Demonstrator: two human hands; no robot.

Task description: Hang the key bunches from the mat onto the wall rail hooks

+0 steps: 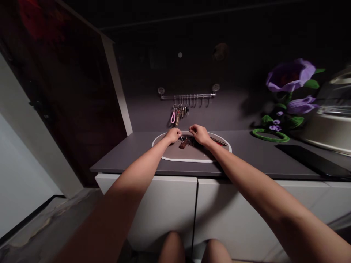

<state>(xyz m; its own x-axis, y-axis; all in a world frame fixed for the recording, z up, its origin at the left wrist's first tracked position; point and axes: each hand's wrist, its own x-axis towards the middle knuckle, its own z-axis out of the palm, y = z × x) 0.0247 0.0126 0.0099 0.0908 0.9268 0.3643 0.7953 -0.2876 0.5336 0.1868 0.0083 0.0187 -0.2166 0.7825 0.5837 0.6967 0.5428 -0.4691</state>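
Nearest my camera, the left forearm (141, 166) reaches over the bench (115, 155). From left to right I record: left grip (173, 135), fingers curled; brown key case (183, 143) on the oval mat (174, 156), rightward and slightly nearer me than that grip, long axis slanting from near left to far right; right grip (200, 135), fingers bent, farther from the case. Whether either pinches anything, I cannot tell

Dim scene here: the door (74, 80) is lost in near-black, shadows slant over the white cabinet fronts (167, 208), light apparently from above right. The hanging keys (182, 111) look soft, and wide-angle stretch pulls the forearms (257, 182) long toward the edges.
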